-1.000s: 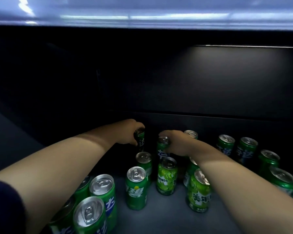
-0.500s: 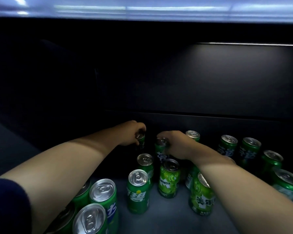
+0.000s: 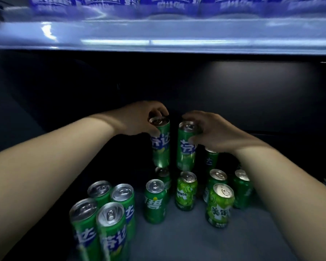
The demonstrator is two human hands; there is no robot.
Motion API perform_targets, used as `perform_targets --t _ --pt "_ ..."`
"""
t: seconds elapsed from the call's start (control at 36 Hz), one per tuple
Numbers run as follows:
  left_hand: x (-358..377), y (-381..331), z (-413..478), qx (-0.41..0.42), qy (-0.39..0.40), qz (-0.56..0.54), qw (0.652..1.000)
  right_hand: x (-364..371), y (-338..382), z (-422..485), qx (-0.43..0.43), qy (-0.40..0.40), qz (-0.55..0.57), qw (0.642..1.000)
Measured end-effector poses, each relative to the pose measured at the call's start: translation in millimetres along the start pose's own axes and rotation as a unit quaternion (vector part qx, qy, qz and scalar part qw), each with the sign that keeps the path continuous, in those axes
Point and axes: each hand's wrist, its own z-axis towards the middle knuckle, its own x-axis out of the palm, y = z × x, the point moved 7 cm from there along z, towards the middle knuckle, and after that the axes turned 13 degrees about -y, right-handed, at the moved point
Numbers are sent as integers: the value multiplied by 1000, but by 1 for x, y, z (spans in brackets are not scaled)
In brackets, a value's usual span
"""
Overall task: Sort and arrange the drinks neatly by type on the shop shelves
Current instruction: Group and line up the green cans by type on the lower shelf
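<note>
Left hand [image 3: 139,119]: arm outstretched, fingers clenched round rim of tall green can [image 3: 160,142], raised above shelf [image 3: 177,238]; right hand [image 3: 213,131]: likewise grasping second tall can [image 3: 186,146] beside the first; four tall cans [image 3: 105,213] left of Mirinda can [image 3: 185,191].

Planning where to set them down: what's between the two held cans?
Nothing: in the head view, only dark gap separates the left hand's can from the right hand's can.

- Glossy pale upper shelf edge [image 3: 177,37], catching streaks of reflected light.
- Dark matte back panel [image 3: 252,95] behind, dimly lit at right.
</note>
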Motion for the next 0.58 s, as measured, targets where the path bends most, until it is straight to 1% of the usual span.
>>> perform_targets --t 0.11,0.17,0.25,0.31,0.42,0.53,0.58 --pt "-7 -23 -27 -17 28 -16 999 -13 13 -25 26 38 33 998" --pt "-3 -33 -44 -14 54 9 998 -14 17 -39 25 61 24 998" --pt "9 -47 -70 12 79 46 996 -10 21 -61 6 91 23 996" --pt "22 -49 -86 1 100 36 994 -4 21 -76 6 114 41 993" --pt "44 -43 -112 -32 140 39 989 15 19 -95 -11 139 39 989" --pt "56 -36 -134 -49 138 69 987 36 19 -114 -28 157 37 987" --pt "59 -38 -143 -41 135 88 986 42 21 -123 -30 154 30 987"
